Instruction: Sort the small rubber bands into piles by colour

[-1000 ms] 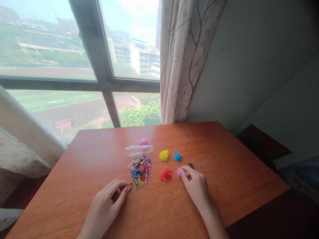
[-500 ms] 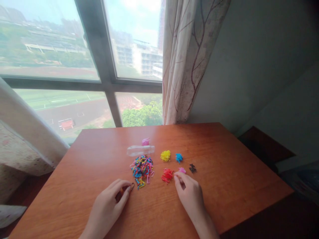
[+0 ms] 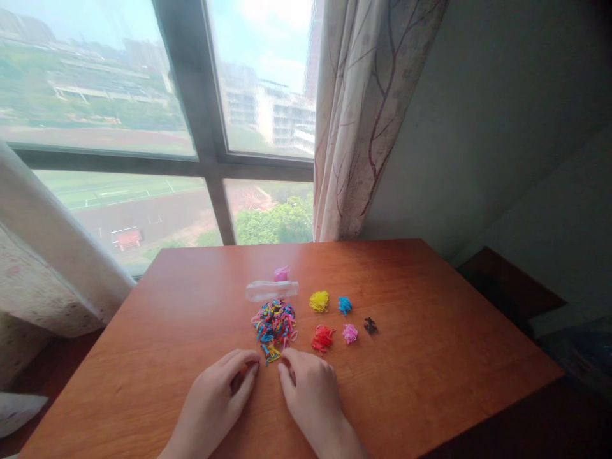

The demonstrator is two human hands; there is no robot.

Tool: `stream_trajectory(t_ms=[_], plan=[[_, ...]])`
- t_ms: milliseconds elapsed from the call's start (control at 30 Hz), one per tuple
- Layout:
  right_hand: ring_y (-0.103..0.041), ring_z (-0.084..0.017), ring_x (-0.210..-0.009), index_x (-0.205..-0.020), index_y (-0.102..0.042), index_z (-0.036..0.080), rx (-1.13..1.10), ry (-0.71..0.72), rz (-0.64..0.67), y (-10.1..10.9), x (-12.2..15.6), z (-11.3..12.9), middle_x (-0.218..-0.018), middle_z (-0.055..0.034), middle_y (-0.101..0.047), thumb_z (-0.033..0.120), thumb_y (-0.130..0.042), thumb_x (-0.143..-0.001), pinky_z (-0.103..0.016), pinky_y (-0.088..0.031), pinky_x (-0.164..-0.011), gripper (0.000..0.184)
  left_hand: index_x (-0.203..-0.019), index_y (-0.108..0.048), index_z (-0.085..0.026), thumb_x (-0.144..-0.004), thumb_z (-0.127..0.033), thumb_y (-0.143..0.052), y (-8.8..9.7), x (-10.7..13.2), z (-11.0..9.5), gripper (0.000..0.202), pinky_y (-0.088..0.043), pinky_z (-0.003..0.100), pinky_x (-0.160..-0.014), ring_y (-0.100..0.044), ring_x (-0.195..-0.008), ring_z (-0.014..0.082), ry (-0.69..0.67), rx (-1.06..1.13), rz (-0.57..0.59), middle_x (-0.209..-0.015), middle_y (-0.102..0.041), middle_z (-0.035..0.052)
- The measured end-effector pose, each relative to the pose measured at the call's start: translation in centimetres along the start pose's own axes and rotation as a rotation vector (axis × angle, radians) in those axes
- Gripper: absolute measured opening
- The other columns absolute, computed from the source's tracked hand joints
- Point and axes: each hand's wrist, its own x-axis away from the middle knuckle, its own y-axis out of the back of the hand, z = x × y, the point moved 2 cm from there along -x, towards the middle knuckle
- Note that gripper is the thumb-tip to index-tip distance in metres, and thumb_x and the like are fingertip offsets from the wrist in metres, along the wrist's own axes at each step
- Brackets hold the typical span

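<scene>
A mixed heap of small coloured rubber bands (image 3: 275, 322) lies on the wooden table (image 3: 406, 382). At its lower left, my left hand (image 3: 217, 392) pinches a rubber band, of which only a dark bit shows at the fingertips. My right hand (image 3: 313, 389) is at the heap's lower right edge, thumb and forefinger close together beside a pink band; what lies between them is hidden. Sorted by colour, a yellow pile (image 3: 319, 301), a blue pile (image 3: 345, 305), a red pile (image 3: 322, 339), a pink pile (image 3: 350, 333) and a black pile (image 3: 370, 326) sit to the right.
Behind the heap lies a clear plastic tube or bag (image 3: 271, 291), with a small pink object (image 3: 282, 273) just beyond it. A window (image 3: 268, 204) and a patterned curtain (image 3: 344, 159) rise at the table's far edge.
My right hand has moved left, from the pink pile to the front of the mixed heap. My left hand has shifted slightly right, and less of its dark band shows.
</scene>
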Motion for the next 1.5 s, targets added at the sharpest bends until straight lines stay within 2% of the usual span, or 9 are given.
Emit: stream_trajectory(t_ms=[133,267,500,800,1100,1500], plan=[[-0.068,-0.019,-0.069,-0.095,-0.067,0.025,0.029,-0.018,0.011,-0.4,-0.3,0.2,-0.077,0.0008,-0.072,0.013,-0.063,-0.084,-0.024,-0.039,-0.06,0.016,-0.092,-0.066,-0.024,-0.092,-0.023,-0.047,0.0,-0.1,-0.8,0.019,-0.053,0.02,-0.065,-0.067,-0.068,0.0129,-0.018,0.057,0.049,-0.085,-0.073,-0.0002],[-0.068,-0.019,-0.07,-0.091,-0.066,0.025,0.029,-0.025,0.018,-0.5,-0.7,0.4,-0.079,0.0014,-0.072,0.012,-0.062,-0.085,-0.025,-0.038,-0.059,0.015,-0.093,-0.065,-0.024,-0.092,-0.022,-0.047,0.2,-0.1,-1.1,0.018,-0.053,0.02,-0.065,-0.066,-0.067,0.0124,-0.015,0.085,0.046,-0.085,-0.072,-0.0008],[-0.066,-0.016,-0.065,-0.08,-0.064,0.024,0.019,-0.064,0.021,-0.1,-0.5,0.4,-0.072,0.0033,-0.07,0.011,-0.063,-0.084,-0.024,-0.032,-0.056,0.014,-0.098,-0.065,-0.024,-0.093,-0.021,-0.046,0.3,0.0,-0.4,0.02,-0.053,0.021,-0.072,-0.067,-0.076,0.0137,-0.002,0.071,0.023,-0.093,-0.071,0.0017],[-0.065,-0.013,-0.067,-0.08,-0.064,0.024,0.022,-0.09,0.065,-0.1,-0.3,0.1,-0.072,0.0043,-0.07,0.01,-0.063,-0.085,-0.023,-0.031,-0.058,0.014,-0.093,-0.064,-0.024,-0.093,-0.022,-0.046,0.1,0.0,-0.1,0.018,-0.052,0.021,-0.07,-0.067,-0.076,0.0134,0.003,0.022,0.023,-0.09,-0.07,0.0004],[-0.066,-0.015,-0.07,-0.089,-0.066,0.026,-0.007,-0.075,0.079,0.3,-0.7,0.4,-0.076,0.0036,-0.071,0.014,-0.061,-0.087,-0.023,-0.033,-0.06,0.013,-0.094,-0.062,-0.025,-0.094,-0.023,-0.045,-0.1,0.3,0.0,0.017,-0.052,0.02,-0.071,-0.067,-0.076,0.0126,0.015,0.002,0.043,-0.09,-0.068,-0.0004],[-0.065,-0.014,-0.066,-0.083,-0.064,0.025,0.01,-0.024,0.105,0.4,-0.9,0.6,-0.074,0.0041,-0.07,0.014,-0.059,-0.088,-0.023,-0.031,-0.058,0.013,-0.094,-0.061,-0.025,-0.095,-0.022,-0.044,-0.2,0.5,-0.2,0.018,-0.05,0.019,-0.07,-0.066,-0.075,0.0122,0.014,-0.019,0.066,-0.09,-0.067,-0.0007]])
